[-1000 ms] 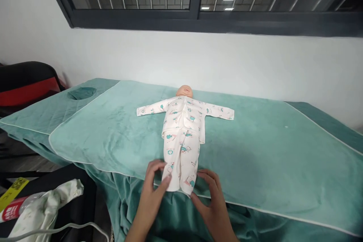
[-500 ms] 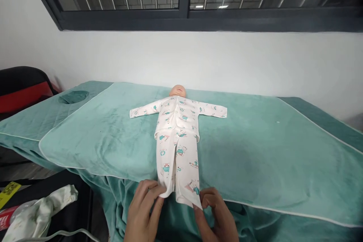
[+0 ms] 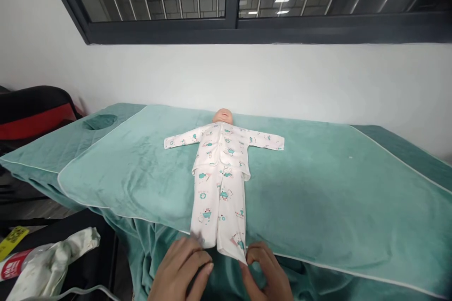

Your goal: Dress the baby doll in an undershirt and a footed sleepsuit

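Observation:
A doll (image 3: 223, 116) lies on its back, only its head showing. It is in a white printed baby jacket (image 3: 222, 148) with both sleeves spread sideways, and white printed baby trousers (image 3: 231, 209) run down from under the jacket hem. At the left trouser leg's hem, my left hand (image 3: 181, 268) has loosely bent fingers, thumb apart from the cloth; its index fingertip is blurred over the leg. My right hand (image 3: 266, 270) pinches the outer corner of the right leg's hem between thumb and fingers.
A green plush cover (image 3: 318, 188) lies over the bed, which has a round hole (image 3: 100, 122) at the left. At lower left, a bottle (image 3: 16, 265) and a crumpled printed cloth (image 3: 52, 263) rest on a black seat. A red and black chair (image 3: 38, 115) stands beyond.
My left hand has let go of the left trouser hem and shifted slightly down and left. The right leg's hem is drawn slightly downward in my right hand. The view has tilted slightly.

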The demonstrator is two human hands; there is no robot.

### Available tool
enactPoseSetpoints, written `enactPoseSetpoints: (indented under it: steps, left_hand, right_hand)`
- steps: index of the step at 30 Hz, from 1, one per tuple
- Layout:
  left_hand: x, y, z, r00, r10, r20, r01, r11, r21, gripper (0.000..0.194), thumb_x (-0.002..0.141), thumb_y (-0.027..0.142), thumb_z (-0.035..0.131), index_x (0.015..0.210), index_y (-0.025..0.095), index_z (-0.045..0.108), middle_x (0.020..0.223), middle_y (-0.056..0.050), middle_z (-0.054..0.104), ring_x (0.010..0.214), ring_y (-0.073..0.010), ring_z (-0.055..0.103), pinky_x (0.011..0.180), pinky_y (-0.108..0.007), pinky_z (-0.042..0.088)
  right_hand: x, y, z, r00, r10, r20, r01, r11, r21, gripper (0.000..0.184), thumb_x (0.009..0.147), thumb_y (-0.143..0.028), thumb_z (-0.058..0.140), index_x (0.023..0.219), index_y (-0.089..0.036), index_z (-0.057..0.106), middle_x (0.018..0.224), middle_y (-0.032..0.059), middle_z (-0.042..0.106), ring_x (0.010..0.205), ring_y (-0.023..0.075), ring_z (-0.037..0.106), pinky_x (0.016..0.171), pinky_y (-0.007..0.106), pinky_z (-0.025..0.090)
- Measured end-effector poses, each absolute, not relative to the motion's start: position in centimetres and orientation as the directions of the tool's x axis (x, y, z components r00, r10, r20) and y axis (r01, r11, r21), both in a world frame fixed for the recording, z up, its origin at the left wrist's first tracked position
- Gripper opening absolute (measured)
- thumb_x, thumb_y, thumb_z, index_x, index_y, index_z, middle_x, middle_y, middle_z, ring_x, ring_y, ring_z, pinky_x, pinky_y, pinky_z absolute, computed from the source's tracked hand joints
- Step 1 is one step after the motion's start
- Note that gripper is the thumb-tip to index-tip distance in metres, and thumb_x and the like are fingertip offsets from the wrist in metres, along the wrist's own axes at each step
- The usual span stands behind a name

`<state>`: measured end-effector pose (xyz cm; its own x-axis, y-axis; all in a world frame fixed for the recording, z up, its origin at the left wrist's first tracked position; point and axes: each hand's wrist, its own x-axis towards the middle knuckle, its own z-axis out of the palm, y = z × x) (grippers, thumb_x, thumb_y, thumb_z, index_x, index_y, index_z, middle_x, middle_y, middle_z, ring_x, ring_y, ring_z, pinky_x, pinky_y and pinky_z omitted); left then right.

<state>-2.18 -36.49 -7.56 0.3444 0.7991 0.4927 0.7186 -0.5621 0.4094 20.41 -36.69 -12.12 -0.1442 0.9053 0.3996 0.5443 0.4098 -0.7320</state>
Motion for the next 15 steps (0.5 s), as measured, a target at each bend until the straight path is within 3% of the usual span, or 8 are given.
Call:
enactPoseSetpoints:
  steps: [4, 6, 9, 10, 12, 15]
  left_hand:
    - [-2.6, -34.7, -7.2, 0.126, 0.863, 0.489, 0.747, -0.407, 0.525, 0.02, 0.094, 0.026, 0.054, 0.111, 0.023, 0.064, 0.107, -0.008, 0.068, 0.1, -0.0189, 0.066, 0.085, -0.029, 0.057]
    - [-2.5, -33.2, -6.9, 0.052, 0.879, 0.474, 0.778, -0.333, 0.533, 0.029, 0.094, 0.029, 0.053, 0.122, 0.026, 0.063, 0.128, -0.01, 0.061, 0.116, -0.0222, 0.061, 0.093, -0.035, 0.056]
    - [-1.9, -31.6, -6.0, 0.209, 0.88, 0.428, 0.78, -0.414, 0.47, 0.042, 0.094, 0.031, 0.054, 0.136, 0.034, 0.054, 0.153, -0.007, 0.042, 0.141, -0.0278, 0.04, 0.109, -0.046, 0.045]
    - [-1.7, -31.3, -5.8, 0.3, 0.87, 0.391, 0.756, -0.467, 0.459, 0.044, 0.094, 0.032, 0.054, 0.138, 0.036, 0.053, 0.152, -0.005, 0.044, 0.143, -0.0273, 0.038, 0.112, -0.048, 0.041]
    - [-1.4, -31.3, -5.2, 0.433, 0.847, 0.31, 0.69, -0.532, 0.49, 0.039, 0.095, 0.032, 0.053, 0.134, 0.037, 0.057, 0.139, -0.002, 0.06, 0.135, -0.0238, 0.049, 0.117, -0.05, 0.034]
    - [-1.7, -31.3, -4.4, 0.389, 0.883, 0.262, 0.62, -0.461, 0.635, 0.025, 0.096, 0.035, 0.049, 0.104, 0.03, 0.072, 0.107, 0.0, 0.076, 0.107, -0.0192, 0.068, 0.117, -0.045, 0.034]
  right_hand:
    - [21.4, -35.7, -10.6, -0.105, 0.934, 0.343, 0.512, 0.346, -0.786, 0.016, 0.09, -0.025, 0.058, 0.077, -0.022, 0.048, 0.086, 0.0014, 0.058, 0.076, 0.0143, 0.06, 0.072, 0.024, 0.049]
    - [22.0, -34.2, -9.3, -0.055, 0.944, 0.325, 0.465, 0.312, -0.828, 0.017, 0.091, -0.031, 0.057, 0.078, -0.023, 0.05, 0.088, 0.0026, 0.059, 0.082, 0.0164, 0.061, 0.076, 0.027, 0.049]
    - [23.0, -30.3, -7.4, 0.075, 0.95, 0.303, 0.396, 0.25, -0.883, 0.016, 0.09, -0.038, 0.056, 0.087, -0.023, 0.054, 0.105, 0.007, 0.063, 0.103, 0.0212, 0.061, 0.09, 0.034, 0.048]
    - [23.3, -28.7, -7.0, 0.126, 0.949, 0.288, 0.359, 0.227, -0.905, 0.018, 0.089, -0.04, 0.057, 0.091, -0.023, 0.055, 0.113, 0.0081, 0.062, 0.11, 0.0227, 0.059, 0.095, 0.037, 0.047]
    - [23.7, -25.2, -6.4, 0.227, 0.945, 0.235, 0.274, 0.17, -0.947, 0.024, 0.084, -0.043, 0.06, 0.097, -0.023, 0.057, 0.124, 0.0092, 0.06, 0.116, 0.0243, 0.057, 0.1, 0.041, 0.046]
    - [23.9, -19.6, -6.1, 0.315, 0.942, 0.114, 0.134, 0.075, -0.988, 0.032, 0.077, -0.041, 0.066, 0.102, -0.023, 0.06, 0.125, 0.0087, 0.061, 0.121, 0.0262, 0.056, 0.102, 0.041, 0.046]
